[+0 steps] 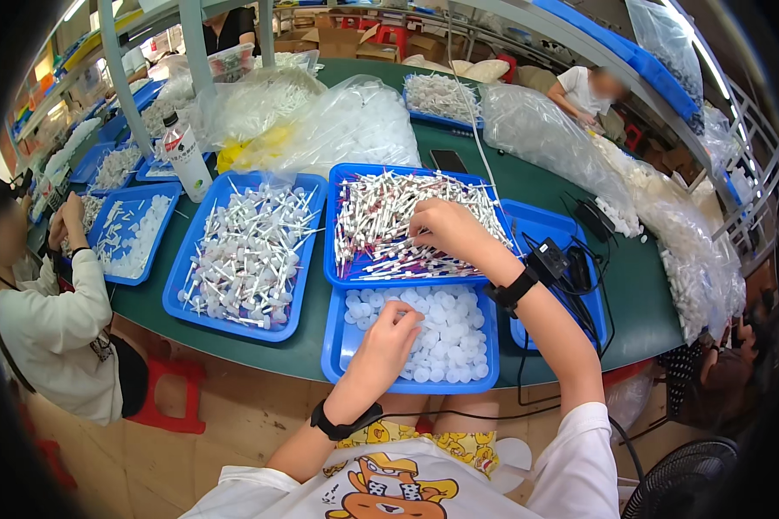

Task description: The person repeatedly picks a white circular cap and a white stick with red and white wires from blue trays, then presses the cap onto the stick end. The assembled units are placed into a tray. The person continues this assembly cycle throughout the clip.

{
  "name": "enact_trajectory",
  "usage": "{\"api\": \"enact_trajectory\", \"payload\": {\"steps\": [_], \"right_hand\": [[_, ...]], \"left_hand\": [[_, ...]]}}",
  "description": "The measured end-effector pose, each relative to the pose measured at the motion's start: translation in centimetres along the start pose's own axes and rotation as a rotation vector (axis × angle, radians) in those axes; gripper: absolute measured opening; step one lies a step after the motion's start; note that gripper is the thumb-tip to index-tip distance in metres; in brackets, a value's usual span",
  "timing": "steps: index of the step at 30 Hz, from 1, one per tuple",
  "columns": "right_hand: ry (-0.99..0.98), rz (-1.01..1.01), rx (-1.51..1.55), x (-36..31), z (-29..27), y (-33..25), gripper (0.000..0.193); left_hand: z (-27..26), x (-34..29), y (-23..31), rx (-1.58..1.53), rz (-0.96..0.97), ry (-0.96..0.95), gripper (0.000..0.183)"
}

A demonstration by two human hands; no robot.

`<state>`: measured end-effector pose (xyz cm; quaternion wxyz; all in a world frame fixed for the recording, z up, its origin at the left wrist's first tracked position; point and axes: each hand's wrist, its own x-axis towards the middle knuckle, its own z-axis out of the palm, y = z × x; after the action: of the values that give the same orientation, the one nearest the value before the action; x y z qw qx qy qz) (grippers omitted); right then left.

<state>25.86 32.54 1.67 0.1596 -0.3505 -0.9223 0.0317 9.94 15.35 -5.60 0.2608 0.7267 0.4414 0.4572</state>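
Observation:
My right hand (452, 228) reaches over a blue tray (331, 233) heaped with thin white sticks (381, 216), some showing dark red or purple parts. Its fingers are bent together at the pile; what lies between them is hidden. Below, my left hand (384, 341) hangs over a second blue tray (333, 350), holding round, translucent white caps (446, 342). Thumb and fingertips are brought together there, and I cannot make out anything in them. The stick tray overlaps the far edge of the cap tray.
Left stands a blue tray (177, 285) of sticks joined to round caps, near a bottle (186, 160). Right, a blue tray (521, 333) holds black adapters (548, 259) and cables. Large plastic bags (355, 125) and a phone (447, 161) lie beyond. A co-worker (56, 320) sits at left.

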Motion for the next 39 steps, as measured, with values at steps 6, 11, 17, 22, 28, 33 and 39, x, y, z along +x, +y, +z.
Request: {"api": "enact_trajectory", "payload": {"steps": [6,11,17,22,28,33,39], "right_hand": [[0.104,0.098,0.028,-0.8,-2.3,-0.8,0.014],[0.251,0.135,-0.075,-5.1,-6.0,-4.6,0.014],[0.164,0.176,0.309,-12.1,-6.7,-14.4,0.026],[0.250,0.299,0.424,-15.2,-3.6,-16.8,0.030],[0.389,0.411,0.378,-16.0,-2.9,-16.6,0.021],[0.410,0.459,0.611,-16.3,-3.0,-16.0,0.012],[0.402,0.471,0.699,-16.7,-2.6,-15.8,0.008]], "left_hand": [[-0.4,-0.3,-0.1,0.142,0.009,-0.015,0.019],[-0.7,0.5,1.3,0.024,-0.044,-0.013,0.023],[-1.3,-0.6,1.6,-0.808,-0.243,0.077,0.024],[-2.1,-1.8,2.0,-1.346,-0.465,-0.083,0.027],[-2.9,-2.5,1.9,-1.345,-0.445,-0.163,0.030],[-3.0,-2.6,1.8,-1.381,-0.454,-0.170,0.032],[-2.9,-2.5,1.8,-1.345,-0.455,-0.180,0.033]]}}
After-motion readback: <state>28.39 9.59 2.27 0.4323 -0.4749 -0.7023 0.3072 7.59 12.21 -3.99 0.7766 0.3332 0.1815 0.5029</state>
